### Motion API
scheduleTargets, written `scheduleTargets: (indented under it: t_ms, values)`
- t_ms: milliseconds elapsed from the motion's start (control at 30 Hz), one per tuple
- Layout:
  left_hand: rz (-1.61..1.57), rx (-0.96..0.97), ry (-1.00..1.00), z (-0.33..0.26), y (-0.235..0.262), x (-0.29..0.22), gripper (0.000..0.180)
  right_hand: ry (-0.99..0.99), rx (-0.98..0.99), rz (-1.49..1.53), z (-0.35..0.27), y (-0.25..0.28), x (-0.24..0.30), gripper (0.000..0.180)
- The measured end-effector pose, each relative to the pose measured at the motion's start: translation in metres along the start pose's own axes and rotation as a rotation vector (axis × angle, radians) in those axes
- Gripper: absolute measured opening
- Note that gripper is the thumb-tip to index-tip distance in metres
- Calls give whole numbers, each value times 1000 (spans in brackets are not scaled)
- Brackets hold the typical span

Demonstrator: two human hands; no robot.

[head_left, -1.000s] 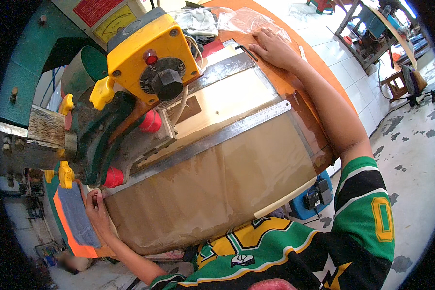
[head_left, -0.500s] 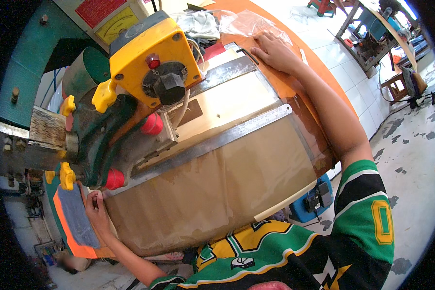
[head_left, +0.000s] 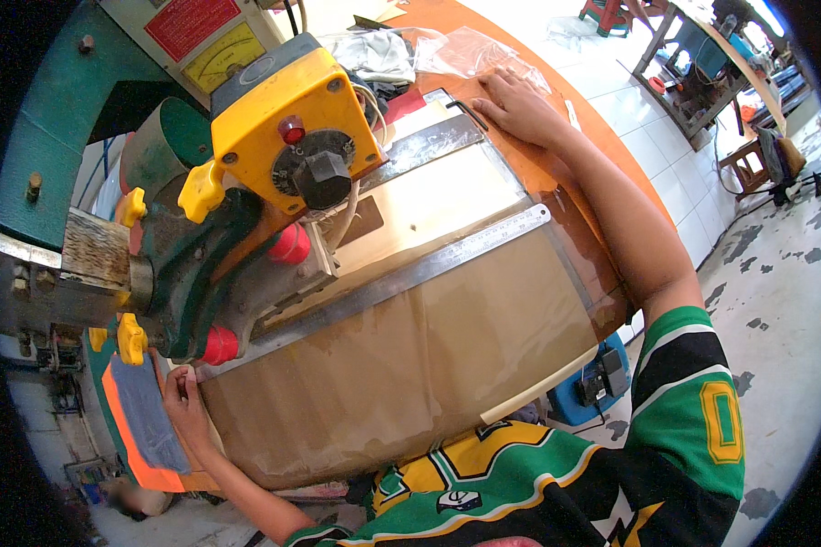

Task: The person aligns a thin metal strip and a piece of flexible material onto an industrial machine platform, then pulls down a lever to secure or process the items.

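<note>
My left hand is at the left edge of a brown translucent sheet, close to the near end of a steel ruler. Its fingertips are pinched together there; what is between them is too small to make out. Stretched out to the far right, my right hand lies with fingers extended on an orange tabletop, beside a thin black rod. The ruler lies slantwise along the far edge of the brown sheet. Beyond it is a pale board with a dark rectangular opening.
Over the left side hangs a green press arm with a yellow control box, black dial, yellow knobs and red-wrapped parts. Clear plastic film lies at the back. An orange-edged grey pad is left of my left hand.
The view has shifted slightly, so the press and control box appear a little lower and to the right. Both hands stay in their places.
</note>
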State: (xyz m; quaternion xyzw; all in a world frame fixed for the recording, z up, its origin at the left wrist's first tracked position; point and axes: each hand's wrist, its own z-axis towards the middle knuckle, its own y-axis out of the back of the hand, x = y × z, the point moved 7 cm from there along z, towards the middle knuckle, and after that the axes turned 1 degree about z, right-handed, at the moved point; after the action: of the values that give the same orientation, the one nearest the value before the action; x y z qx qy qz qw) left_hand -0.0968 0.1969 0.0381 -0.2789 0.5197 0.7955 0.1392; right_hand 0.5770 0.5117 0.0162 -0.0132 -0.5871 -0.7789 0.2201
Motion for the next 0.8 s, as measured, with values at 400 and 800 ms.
scheduleTargets:
  t_ms: [400, 800]
  values:
    - [4, -54, 6, -1, -2, -15, 15, 14, 22, 31, 2, 3, 2, 57]
    - [41, -17, -5, -2, 1, -8, 17, 15, -4, 91, 2, 11, 4, 55]
